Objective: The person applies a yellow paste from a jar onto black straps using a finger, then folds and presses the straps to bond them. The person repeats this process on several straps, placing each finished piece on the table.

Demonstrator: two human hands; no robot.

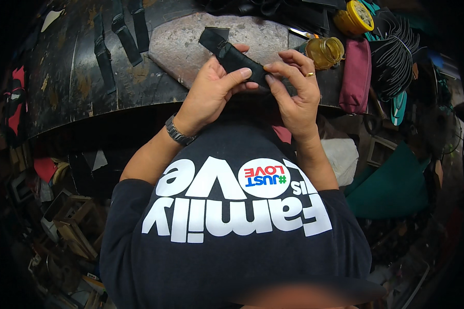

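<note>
Both my hands hold a black strap [242, 64] over the grey stone slab [172, 49]. It slants from the far left to the near right, with a narrow band crossing it near its far end. My left hand [214, 87] grips its middle, thumb on top and fingers underneath. At the near right end, my right hand [296, 87] pinches the edge between thumb and fingertips. Whether anything small sits in that pinch is hidden.
Similar black straps [126, 38] lie on the scuffed black table [62, 87] at the left. To the right are a yellowish glass jar [322, 53], a yellow tub [353, 18], a maroon pouch [354, 77] and a bundle of thin black strips [394, 56].
</note>
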